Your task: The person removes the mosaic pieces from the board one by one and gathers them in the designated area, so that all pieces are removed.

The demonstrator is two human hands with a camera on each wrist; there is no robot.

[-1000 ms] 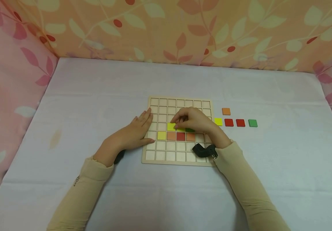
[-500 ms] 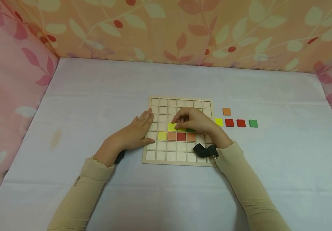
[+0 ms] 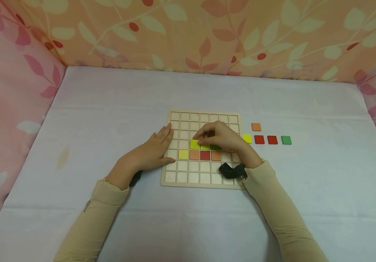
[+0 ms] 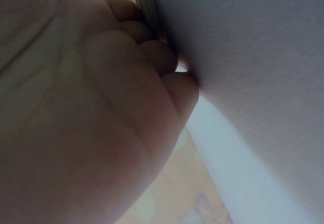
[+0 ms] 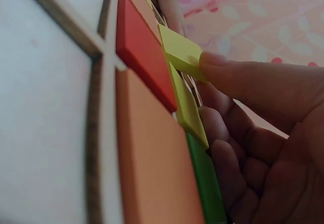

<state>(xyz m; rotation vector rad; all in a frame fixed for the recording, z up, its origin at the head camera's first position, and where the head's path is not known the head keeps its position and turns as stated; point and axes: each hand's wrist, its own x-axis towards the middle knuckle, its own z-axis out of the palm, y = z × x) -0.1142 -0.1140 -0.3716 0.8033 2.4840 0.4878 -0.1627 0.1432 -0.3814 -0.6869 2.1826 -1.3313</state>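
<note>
Head view showed the table (image 3: 109, 109) bearing a wooden grid board (image 3: 204, 178). Left hand (image 3: 152, 151) lay flat with relaxed fingers on the board's left edge. Right hand (image 3: 220, 136) pinched a tilted yellow tile (image 3: 194, 144) over a middle cell.

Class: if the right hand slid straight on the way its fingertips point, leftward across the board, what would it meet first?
Probably the left hand, resting on the grid board's left edge; the right hand already touches the yellow tile.
</note>
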